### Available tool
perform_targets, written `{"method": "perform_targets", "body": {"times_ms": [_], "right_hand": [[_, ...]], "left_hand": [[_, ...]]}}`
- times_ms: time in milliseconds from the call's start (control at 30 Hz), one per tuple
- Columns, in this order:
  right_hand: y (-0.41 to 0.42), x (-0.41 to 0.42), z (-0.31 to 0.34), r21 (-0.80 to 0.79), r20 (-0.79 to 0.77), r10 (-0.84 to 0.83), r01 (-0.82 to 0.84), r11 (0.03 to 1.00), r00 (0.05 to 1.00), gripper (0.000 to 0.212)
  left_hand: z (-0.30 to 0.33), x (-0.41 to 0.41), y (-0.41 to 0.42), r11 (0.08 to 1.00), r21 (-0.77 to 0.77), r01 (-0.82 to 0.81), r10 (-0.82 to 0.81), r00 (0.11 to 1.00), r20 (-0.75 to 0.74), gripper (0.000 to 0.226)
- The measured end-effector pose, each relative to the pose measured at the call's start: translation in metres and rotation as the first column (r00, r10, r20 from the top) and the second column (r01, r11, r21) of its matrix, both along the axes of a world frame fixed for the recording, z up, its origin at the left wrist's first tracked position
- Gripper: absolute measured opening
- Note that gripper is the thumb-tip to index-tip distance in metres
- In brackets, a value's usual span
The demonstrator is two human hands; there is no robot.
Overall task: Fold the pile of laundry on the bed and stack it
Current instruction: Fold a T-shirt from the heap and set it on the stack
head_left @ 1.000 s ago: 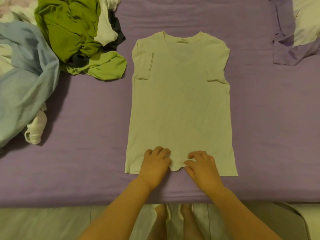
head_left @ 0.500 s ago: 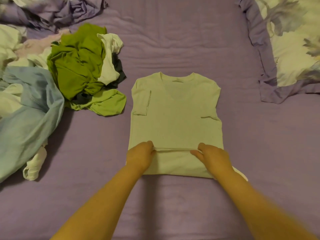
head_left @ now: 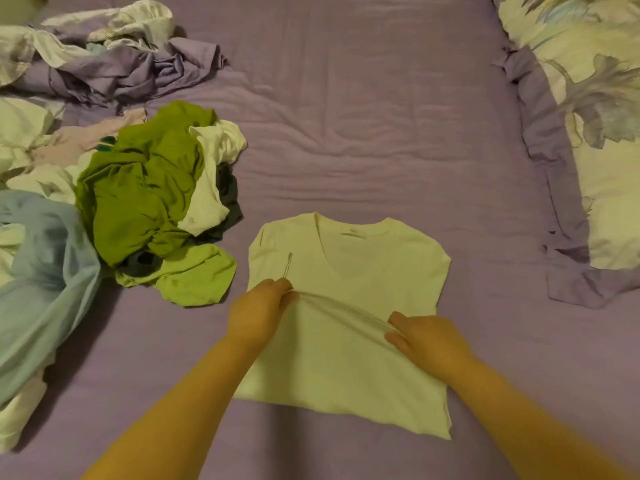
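A pale cream T-shirt (head_left: 353, 258) lies on the purple bed sheet (head_left: 346, 133), neck away from me, sleeves folded in. Its lower half is doubled up over the chest. My left hand (head_left: 258, 308) pinches the left end of the raised hem, and my right hand (head_left: 424, 336) pinches the right end. The hem sags between the two hands. The unfolded laundry pile (head_left: 138, 199), with dark green, light green, white and dark pieces, lies to the left of the shirt.
A light blue garment (head_left: 41, 271) spreads along the left edge. Crumpled purple and floral bedding (head_left: 114, 57) lies at the back left. A floral pillow (head_left: 595, 133) with a purple border fills the right side.
Both hands have carried the shirt's bottom hem away from me, up over the body toward the chest. The view has also tilted forward over the bed.
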State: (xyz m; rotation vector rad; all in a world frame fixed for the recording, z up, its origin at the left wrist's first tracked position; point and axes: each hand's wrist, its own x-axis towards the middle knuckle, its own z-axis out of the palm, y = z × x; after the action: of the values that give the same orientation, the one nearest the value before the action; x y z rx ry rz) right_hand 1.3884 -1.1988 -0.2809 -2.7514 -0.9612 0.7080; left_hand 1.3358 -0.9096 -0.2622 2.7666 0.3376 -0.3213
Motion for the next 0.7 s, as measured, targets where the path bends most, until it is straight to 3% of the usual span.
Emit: {"method": "perform_targets", "body": {"times_ms": [167, 300, 500, 700], "right_hand": [[0.001, 0.022, 0.003, 0.050, 0.158, -0.190, 0.185, 0.982, 0.969, 0.037], [0.019, 0.070, 0.016, 0.102, 0.162, -0.335, 0.322, 0.941, 0.928, 0.038], [0.033, 0.134, 0.008, -0.132, 0.364, -0.228, 0.292, 0.947, 0.903, 0.038], [0.032, 0.146, -0.017, -0.244, 0.344, -0.135, 0.227, 0.943, 0.929, 0.028]], "left_hand": [[0.000, 0.022, 0.015, 0.984, 0.110, 0.143, -0.139, 0.990, -0.038, 0.031], [0.007, 0.070, 0.023, 0.990, 0.095, 0.100, -0.102, 0.995, 0.013, 0.030], [-0.003, 0.141, 0.027, 0.968, 0.185, 0.167, -0.160, 0.986, -0.053, 0.040], [-0.037, 0.162, 0.033, 0.946, 0.284, 0.154, -0.121, 0.984, -0.131, 0.045]]}}
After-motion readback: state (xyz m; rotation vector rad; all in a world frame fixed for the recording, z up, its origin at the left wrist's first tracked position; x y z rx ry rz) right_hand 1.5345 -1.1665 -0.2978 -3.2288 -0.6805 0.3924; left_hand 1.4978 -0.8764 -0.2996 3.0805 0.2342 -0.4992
